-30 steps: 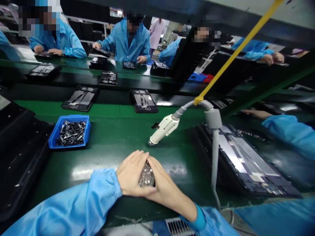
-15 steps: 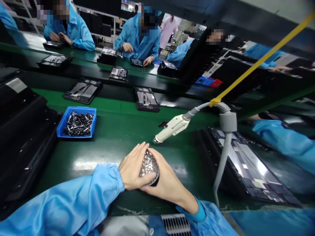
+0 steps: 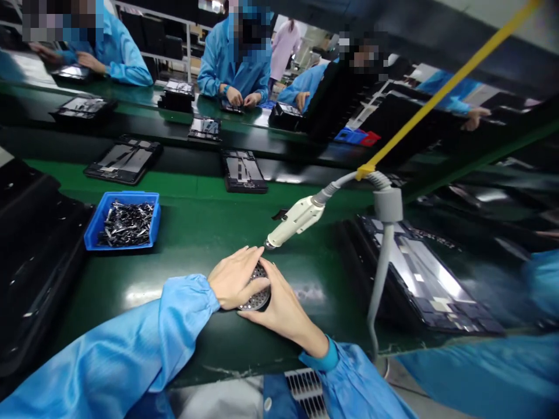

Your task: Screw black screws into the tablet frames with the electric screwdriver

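Between my two hands is a round dish (image 3: 258, 295) with a dark rim and a metallic, hole-dotted surface holding small shiny pieces, too small to name surely. My left hand (image 3: 236, 278) curves over its left side, the thumb lying across the top. From the right, my right hand (image 3: 286, 308) wraps the other side, fingertips near those of the left. Both hands are closed around the dish, low over the green bench, and they hide much of its rim. Just beyond the fingertips hangs a cream electric screwdriver (image 3: 294, 221), tip pointing down-left, touched by neither hand.
A blue bin (image 3: 89, 238) of small dark metal parts stands at left. Black casings (image 3: 35, 279) are stacked beside it. Opened tablet-like devices (image 3: 244, 171) lie along the back; a larger panel (image 3: 428, 279) lies right, behind the grey cable (image 3: 379, 285). Co-workers in blue sit opposite.
The dish has come down and levelled; its heaped shiny pieces now appear spread over a holed surface. Both hands moved with it. The view shifted slightly, and the co-worker's sleeve at right drew back.
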Demonstrator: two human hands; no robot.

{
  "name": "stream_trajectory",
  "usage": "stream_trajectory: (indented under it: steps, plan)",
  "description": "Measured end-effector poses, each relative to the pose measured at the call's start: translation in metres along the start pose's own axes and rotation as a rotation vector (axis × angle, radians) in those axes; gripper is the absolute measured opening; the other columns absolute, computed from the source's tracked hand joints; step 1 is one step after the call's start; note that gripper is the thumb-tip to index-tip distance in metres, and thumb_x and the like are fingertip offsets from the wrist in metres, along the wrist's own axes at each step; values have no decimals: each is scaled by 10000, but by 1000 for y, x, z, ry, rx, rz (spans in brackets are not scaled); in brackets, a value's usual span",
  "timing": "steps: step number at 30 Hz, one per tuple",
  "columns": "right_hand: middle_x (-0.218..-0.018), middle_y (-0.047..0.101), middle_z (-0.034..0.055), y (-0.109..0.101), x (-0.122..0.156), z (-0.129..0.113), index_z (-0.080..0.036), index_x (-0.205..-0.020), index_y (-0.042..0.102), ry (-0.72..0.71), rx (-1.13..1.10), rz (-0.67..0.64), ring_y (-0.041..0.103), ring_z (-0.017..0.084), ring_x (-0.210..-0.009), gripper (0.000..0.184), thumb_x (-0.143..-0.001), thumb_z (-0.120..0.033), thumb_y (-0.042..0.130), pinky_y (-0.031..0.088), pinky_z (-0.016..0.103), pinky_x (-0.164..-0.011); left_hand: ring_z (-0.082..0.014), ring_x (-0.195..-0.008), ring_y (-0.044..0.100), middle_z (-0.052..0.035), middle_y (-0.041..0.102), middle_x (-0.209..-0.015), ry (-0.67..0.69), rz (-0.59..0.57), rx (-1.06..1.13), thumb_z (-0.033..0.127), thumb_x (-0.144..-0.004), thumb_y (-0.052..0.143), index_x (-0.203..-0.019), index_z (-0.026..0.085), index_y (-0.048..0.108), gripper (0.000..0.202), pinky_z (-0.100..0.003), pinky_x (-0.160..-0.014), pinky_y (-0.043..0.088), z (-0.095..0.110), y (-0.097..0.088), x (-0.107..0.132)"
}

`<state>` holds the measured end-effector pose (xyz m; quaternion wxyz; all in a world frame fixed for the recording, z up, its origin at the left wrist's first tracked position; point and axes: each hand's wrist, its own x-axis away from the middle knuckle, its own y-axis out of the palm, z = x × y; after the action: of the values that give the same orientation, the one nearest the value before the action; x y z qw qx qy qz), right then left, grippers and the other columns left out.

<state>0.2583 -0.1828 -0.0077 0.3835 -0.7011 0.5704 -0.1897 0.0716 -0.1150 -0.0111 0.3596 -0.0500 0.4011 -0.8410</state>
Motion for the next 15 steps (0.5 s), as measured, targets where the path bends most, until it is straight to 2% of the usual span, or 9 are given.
stream_trajectory:
  steps: [3,5,8,10,12,14,15]
  plan:
    - [-1665,424,260,6,1,5,-198,-1683,172,-13,8,-12,421,416,-1558,1312,-679,-476,970,304,694,-1290,-336,-1576,393,-227,449,-1651,25,15,20,599,-1064,293,-1620,68,382,774,-572,-1338,294,-9,-4,-3]
    - [-1690,377,272,4,5,10,-189,-1700,138,-29,-3,-38,365,415,-1588,1362,-674,-533,966,309,677,-1295,-312,-1569,412,-173,466,-1656,13,95,70,536,-1080,258,-1623,117,403,701,-551,-1337,318,-14,-6,2]
    - [-1705,349,273,-10,15,19,-164,-1701,204,-19,-24,-45,318,416,-1606,1348,-664,-595,951,356,632,-1290,-291,-1578,398,-134,491,-1647,31,204,61,418,-1093,267,-1609,169,433,597,-559,-1348,294,-14,-9,18]
    - [-1685,404,248,-23,18,25,-163,-1665,334,36,-51,16,376,411,-1582,1230,-688,-612,932,392,610,-1279,-302,-1600,354,-162,459,-1663,20,232,-31,380,-1093,314,-1609,161,413,569,-592,-1344,282,-5,-9,30]
    - [-1581,562,216,-33,13,29,-177,-1559,520,151,-95,170,531,395,-1486,948,-788,-612,859,437,608,-1246,-353,-1621,290,-210,381,-1698,-37,235,-157,457,-1068,433,-1632,143,340,652,-645,-1318,299,6,-3,38]
    - [-1474,665,187,-39,-4,28,-191,-1452,620,256,-160,377,631,364,-1390,720,-876,-590,781,465,593,-1221,-439,-1615,261,-262,333,-1704,-96,223,-280,638,-950,613,-1656,128,253,942,-718,-1281,302,17,6,39]
    - [-1440,690,177,-39,-18,26,-194,-1423,634,278,-201,468,651,350,-1364,676,-884,-577,772,474,578,-1212,-478,-1601,271,-284,340,-1693,-115,211,-332,714,-861,690,-1661,124,228,1096,-749,-1264,293,20,10,37]
